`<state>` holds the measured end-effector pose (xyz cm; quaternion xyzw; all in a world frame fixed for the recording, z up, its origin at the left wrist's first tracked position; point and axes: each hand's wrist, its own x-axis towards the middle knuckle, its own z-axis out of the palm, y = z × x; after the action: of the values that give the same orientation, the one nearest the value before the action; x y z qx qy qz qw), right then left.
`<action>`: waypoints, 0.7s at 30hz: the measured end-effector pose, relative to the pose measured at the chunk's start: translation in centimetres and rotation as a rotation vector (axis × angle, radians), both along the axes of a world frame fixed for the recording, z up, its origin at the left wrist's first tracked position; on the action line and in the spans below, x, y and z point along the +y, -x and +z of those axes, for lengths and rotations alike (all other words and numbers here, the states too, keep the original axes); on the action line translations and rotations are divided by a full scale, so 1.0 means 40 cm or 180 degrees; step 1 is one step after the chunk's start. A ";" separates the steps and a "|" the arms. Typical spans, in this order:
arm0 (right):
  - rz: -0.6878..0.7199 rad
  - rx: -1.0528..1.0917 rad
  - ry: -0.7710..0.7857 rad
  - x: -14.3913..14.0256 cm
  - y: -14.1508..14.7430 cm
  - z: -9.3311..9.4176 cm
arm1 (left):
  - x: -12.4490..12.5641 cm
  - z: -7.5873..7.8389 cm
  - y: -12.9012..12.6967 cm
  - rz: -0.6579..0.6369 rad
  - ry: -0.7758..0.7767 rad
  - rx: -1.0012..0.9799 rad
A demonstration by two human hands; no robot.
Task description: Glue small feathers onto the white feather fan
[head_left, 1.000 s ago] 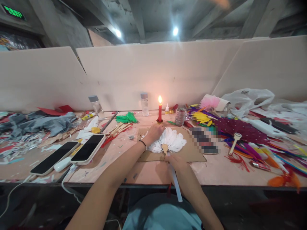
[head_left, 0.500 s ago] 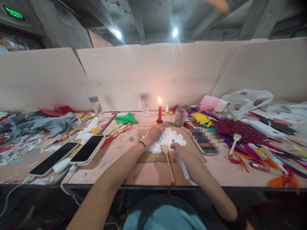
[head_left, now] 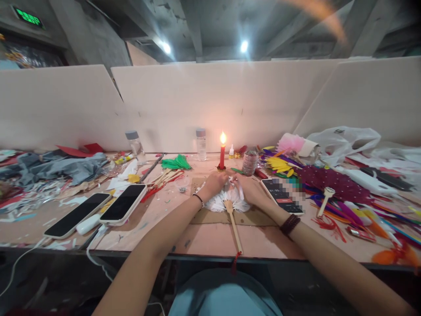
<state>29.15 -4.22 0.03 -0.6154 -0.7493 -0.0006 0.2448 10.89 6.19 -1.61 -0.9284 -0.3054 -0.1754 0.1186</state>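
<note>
A white feather fan [head_left: 215, 204] lies on a piece of brown cardboard [head_left: 256, 218], its wooden handle [head_left: 234, 228] pointing toward me and ending in a red tassel [head_left: 234, 262]. Over the far left part of the feathers is my left hand [head_left: 215, 184], fingers bent and pressed together; what they pinch is hidden. My right hand [head_left: 248, 189] is closed on a slim whitish stick [head_left: 240, 189] over the fan's far right part. Both hands' fingertips nearly meet, just in front of a lit red candle [head_left: 222, 156].
Phones [head_left: 123, 204] lie left, with another phone [head_left: 279, 195] at right. Green feathers [head_left: 176, 162], a lidded bottle [head_left: 201, 145] and a ridged jar [head_left: 250, 163] stand or lie behind. Scraps [head_left: 36, 188] and a dark red dotted fan [head_left: 329, 182] cover the sides.
My right hand has moved forward and left with the whitish stick, from beside the fan's handle to the far feathers near my left hand. My left hand stays over the feathers.
</note>
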 end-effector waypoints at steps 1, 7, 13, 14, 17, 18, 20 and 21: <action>0.0010 -0.0030 -0.0011 -0.004 0.000 -0.006 | 0.001 -0.001 -0.001 -0.0016 0.0008 -0.0008; 0.0029 -0.0146 -0.0067 -0.003 0.009 -0.019 | 0.015 -0.012 -0.009 -0.0017 -0.0005 -0.0009; 0.0070 -0.0144 -0.0090 0.019 0.019 -0.030 | 0.021 -0.020 -0.008 -0.0050 -0.0071 -0.0022; 0.0064 -0.0121 -0.0098 0.021 0.016 -0.032 | 0.019 -0.020 -0.007 -0.0063 -0.0083 -0.0024; 0.0003 -0.0012 -0.0143 0.022 0.001 -0.041 | 0.011 -0.015 -0.003 -0.0103 -0.0130 -0.0029; -0.0026 0.0041 -0.0162 0.022 -0.005 -0.044 | 0.009 -0.013 -0.002 -0.0118 -0.0151 -0.0028; -0.0086 0.0182 -0.0198 0.021 -0.019 -0.051 | 0.005 -0.009 -0.001 -0.0147 -0.0198 -0.0019; -0.0118 0.0271 -0.0211 0.022 -0.024 -0.055 | 0.003 -0.007 0.000 -0.0164 -0.0221 -0.0012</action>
<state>30.12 -3.35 -2.17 -0.6202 -0.7262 -0.0039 0.2967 10.89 6.31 -1.90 -0.9309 -0.2754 -0.1907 0.1456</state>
